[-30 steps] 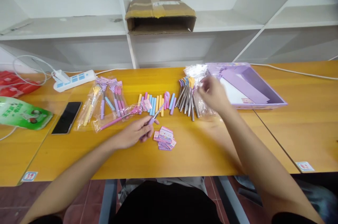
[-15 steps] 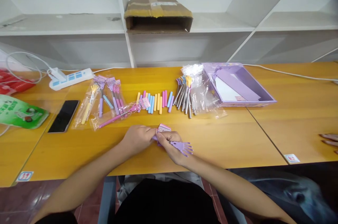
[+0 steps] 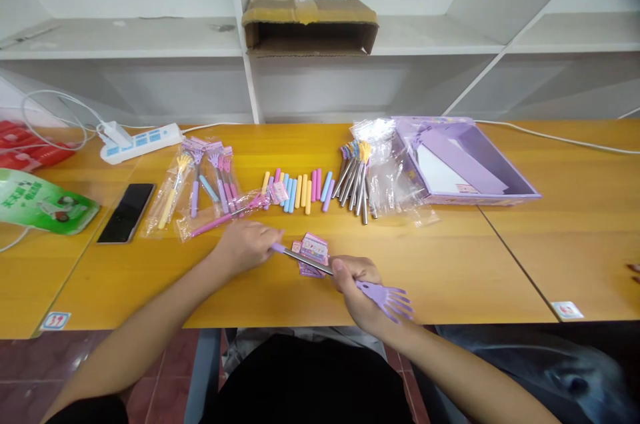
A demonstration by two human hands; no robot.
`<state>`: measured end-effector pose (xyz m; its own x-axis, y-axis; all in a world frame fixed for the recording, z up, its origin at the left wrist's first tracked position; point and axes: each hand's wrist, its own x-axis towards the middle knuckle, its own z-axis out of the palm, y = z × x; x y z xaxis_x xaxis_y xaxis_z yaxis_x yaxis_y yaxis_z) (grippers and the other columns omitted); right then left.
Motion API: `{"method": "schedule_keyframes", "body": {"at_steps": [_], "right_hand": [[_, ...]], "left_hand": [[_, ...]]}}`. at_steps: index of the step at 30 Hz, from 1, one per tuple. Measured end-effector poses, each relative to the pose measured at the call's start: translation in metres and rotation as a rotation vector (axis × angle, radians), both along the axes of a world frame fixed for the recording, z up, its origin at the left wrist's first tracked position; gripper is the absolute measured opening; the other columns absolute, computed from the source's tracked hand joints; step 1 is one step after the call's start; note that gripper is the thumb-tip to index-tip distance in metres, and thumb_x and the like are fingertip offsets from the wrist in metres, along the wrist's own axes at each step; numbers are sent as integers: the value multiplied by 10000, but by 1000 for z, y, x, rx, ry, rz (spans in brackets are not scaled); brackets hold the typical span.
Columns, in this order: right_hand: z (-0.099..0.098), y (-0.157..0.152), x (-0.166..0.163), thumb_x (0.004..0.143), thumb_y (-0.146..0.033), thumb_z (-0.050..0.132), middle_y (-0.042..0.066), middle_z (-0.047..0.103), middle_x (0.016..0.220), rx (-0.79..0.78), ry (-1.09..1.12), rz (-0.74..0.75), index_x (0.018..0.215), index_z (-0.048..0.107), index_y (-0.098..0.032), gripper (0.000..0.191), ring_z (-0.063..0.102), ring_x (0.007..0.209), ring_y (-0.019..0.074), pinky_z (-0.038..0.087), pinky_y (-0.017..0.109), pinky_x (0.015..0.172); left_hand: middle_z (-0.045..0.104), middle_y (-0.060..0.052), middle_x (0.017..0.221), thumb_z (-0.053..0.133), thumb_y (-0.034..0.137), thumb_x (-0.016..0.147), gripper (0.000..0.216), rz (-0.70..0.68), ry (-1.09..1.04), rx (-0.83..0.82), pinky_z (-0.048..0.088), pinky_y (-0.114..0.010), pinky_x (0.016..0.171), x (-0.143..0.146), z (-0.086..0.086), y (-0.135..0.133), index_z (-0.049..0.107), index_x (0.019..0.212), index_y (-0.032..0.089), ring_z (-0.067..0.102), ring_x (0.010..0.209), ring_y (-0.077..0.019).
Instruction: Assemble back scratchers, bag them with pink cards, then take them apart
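Note:
A telescopic back scratcher [image 3: 307, 261] stretches slantwise between my two hands, its steel shaft drawn out. My left hand [image 3: 249, 245] is closed round its purple handle. Closed on the shaft just behind the purple hand-shaped head [image 3: 387, 299] is my right hand [image 3: 357, 283]. Under the shaft lie small pink printed cards [image 3: 314, 248]. Beyond them is a row of coloured handle sleeves [image 3: 299, 192]. Steel scratcher rods [image 3: 357, 185] with hand-shaped heads are bunched to the right of the row. Several back scratchers in clear bags [image 3: 220, 184] lie on the left.
A purple box [image 3: 505, 199] stands at the back right, clear plastic bags [image 3: 390, 177] beside it. At left are a phone [image 3: 126, 214], a power strip [image 3: 143, 143] and a green packet [image 3: 47, 203]. A cardboard box [image 3: 310, 21] sits on the shelf. Another person's fingertips show at the right edge.
My hands have moved apart, the left to the left and the right to the right. The scratcher's steel shaft now shows at length between them, and the cards are uncovered.

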<state>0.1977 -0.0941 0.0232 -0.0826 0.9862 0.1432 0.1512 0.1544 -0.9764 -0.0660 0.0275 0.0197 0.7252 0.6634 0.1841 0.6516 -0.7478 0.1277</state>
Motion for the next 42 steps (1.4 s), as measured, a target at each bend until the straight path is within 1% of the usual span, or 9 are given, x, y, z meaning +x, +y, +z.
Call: {"method": "schedule_keyframes", "body": {"at_steps": [3,6,10,13,18,24,32,37,42], "right_hand": [[9,-11,31,1121,-558,455,-22,260,576,78,56,-87,609,259,-230,639,256,514,130,184,341,542],[20,-7,61,1122,-528,487,-13,299,580,132,25,-135,579,317,-229,643,297,525,144,210,344,545],[26,28,87,1073,-549,610,69,644,803,125,-80,-176,639,650,-214,550,572,652,171,450,347,623],[26,56,97,1012,-610,686,88,740,871,49,-22,-227,751,716,-208,480,645,645,183,541,368,657],[29,90,108,816,-628,884,21,681,688,35,42,-370,683,454,-248,589,625,600,167,519,317,606],[16,134,112,863,-641,776,3,652,700,38,-336,-418,861,536,-246,462,601,624,173,463,316,628],[-10,171,103,958,-337,627,78,680,783,104,-899,-494,834,479,-252,210,603,710,230,428,350,716],[-9,175,103,955,-242,553,130,708,870,134,-1063,-453,919,582,-206,59,577,700,235,394,348,695],[0,179,100,949,-206,548,177,745,933,102,-1182,-418,1016,648,-159,129,607,723,249,376,339,670]], "left_hand": [[736,-74,752,504,394,1076,400,257,64,31,503,-335,716,-37,10,21,675,755,227,705,762,-232],[770,-128,1097,588,547,1035,365,487,153,68,543,-365,775,-57,18,34,700,982,204,744,958,-293],[632,-194,1458,715,573,953,577,507,211,24,577,-396,807,-49,18,40,603,1336,156,721,1159,-365],[679,-194,1357,697,516,980,518,481,198,-48,585,-419,890,-42,13,47,599,1325,143,714,1192,-373],[735,-173,1206,605,477,1040,333,620,152,-42,577,-422,938,-46,11,62,630,1178,175,733,1138,-353],[607,-247,1382,559,408,1044,396,821,79,17,595,-474,930,-40,19,75,593,1313,119,731,1115,-381],[608,-237,1325,487,223,1028,382,614,-38,-42,549,-536,1068,15,14,82,585,1378,104,652,1224,-389],[633,-256,1394,412,176,1040,410,640,92,-64,553,-463,1009,35,15,86,592,1396,79,671,1224,-362],[694,-272,1342,457,221,1034,437,673,187,-4,539,-450,1001,37,9,88,566,1418,46,648,1283,-391]]}}
